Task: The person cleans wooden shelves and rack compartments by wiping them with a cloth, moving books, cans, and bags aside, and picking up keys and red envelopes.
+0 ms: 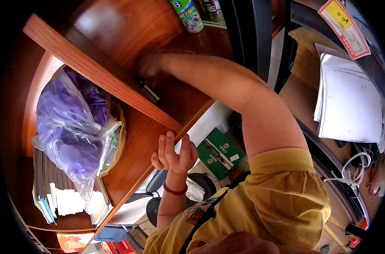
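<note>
My right hand [151, 65] reaches deep into the shelf compartment, low over the reddish-brown wooden board [188, 91]. It is shaded and blurred, so its grip is unclear; something dark red shows around it. Just below lies a slim white-and-dark pen-like object [151, 92]. My left hand [175, 154], with a red bracelet at the wrist, is at the front edge of the shelf beside the end of the upright divider [103, 74]. Its fingers are apart and slightly bent, with nothing in them.
Left of the divider are a clear plastic bag with purple cloth [69, 122] and a row of books [57, 194]. A green spray can [187, 16] stands at the back. A green box [222, 153] sits below; white papers [349, 99] and a coiled cable [351, 171] are at right.
</note>
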{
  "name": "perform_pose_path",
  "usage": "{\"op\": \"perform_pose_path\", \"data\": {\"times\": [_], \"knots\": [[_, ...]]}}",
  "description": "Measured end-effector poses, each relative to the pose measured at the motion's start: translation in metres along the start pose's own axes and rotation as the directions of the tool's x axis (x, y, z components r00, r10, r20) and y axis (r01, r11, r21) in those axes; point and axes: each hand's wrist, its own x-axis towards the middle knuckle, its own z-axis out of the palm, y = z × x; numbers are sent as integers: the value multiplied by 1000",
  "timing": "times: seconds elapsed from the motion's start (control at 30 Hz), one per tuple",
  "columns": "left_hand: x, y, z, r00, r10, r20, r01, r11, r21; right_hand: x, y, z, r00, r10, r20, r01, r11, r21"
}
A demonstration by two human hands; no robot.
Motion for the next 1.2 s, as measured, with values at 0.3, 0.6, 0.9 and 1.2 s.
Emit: {"op": "perform_pose_path", "data": {"times": [0.3, 0.6, 0.9, 1.2], "knots": [[2, -1, -6, 997, 10, 72, -9, 1000, -6, 12, -2, 4, 977, -104, -187, 105, 994, -8], [4, 2, -5, 998, -8, 58, 7, 1000, 17, 1, -11, -12, 811, -46, -583, 51, 999, -8], [2, -1, -3, 998, 12, 55, -14, 1000, 23, -22, -31, -12, 971, -220, 89, 231, 965, -127], [2, -2, -3, 1000, 4, 26, -4, 1000, -14, -141, -46, -44, 981, 157, -115, -131, 970, 207]]}}
